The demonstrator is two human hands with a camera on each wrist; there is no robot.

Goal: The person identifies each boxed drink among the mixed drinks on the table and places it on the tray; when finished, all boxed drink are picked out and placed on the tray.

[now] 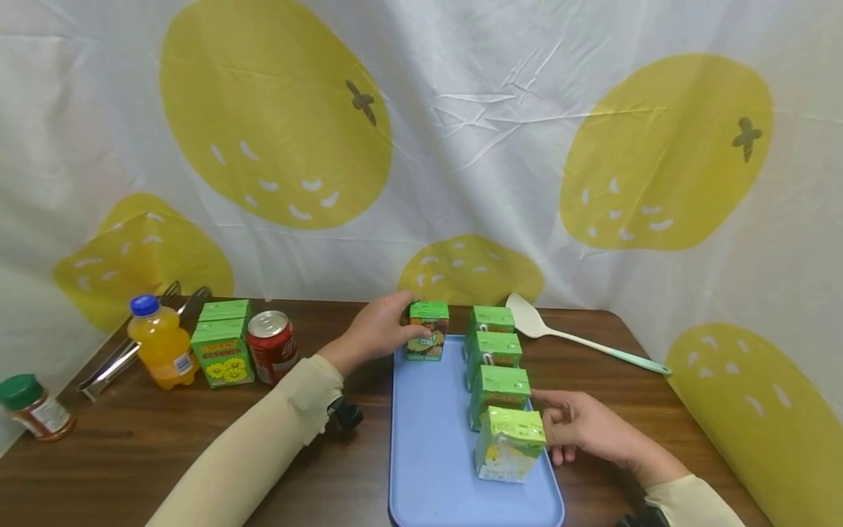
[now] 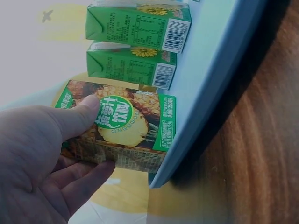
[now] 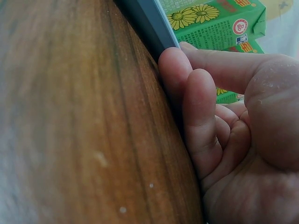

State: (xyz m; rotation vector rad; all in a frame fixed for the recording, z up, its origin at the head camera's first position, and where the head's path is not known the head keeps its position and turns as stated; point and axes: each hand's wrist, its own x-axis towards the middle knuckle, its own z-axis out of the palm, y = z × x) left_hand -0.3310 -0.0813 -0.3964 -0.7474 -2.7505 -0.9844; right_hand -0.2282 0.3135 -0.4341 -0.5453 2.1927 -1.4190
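My left hand (image 1: 382, 327) grips a green pineapple juice carton (image 1: 426, 342) that stands upright at the far left corner of the blue tray (image 1: 428, 439). In the left wrist view the thumb (image 2: 88, 108) lies across the carton's printed front, with other fingers around its far side. At the tray's right side, my right hand (image 1: 589, 428) pinches the rim between thumb and finger, as the right wrist view shows. Beside it, several green drink cartons (image 1: 500, 388) form a row along the tray's right half; the nearest is a paler yellow-green carton (image 1: 510, 446).
A white spatula (image 1: 536, 322) with a green handle lies right of the tray. To the left stand a red can (image 1: 271, 344), two green cartons (image 1: 222, 351), an orange drink bottle (image 1: 163, 344), metal tongs (image 1: 108, 369) and a green-capped jar (image 1: 39, 410). A lemon-print cloth hangs behind.
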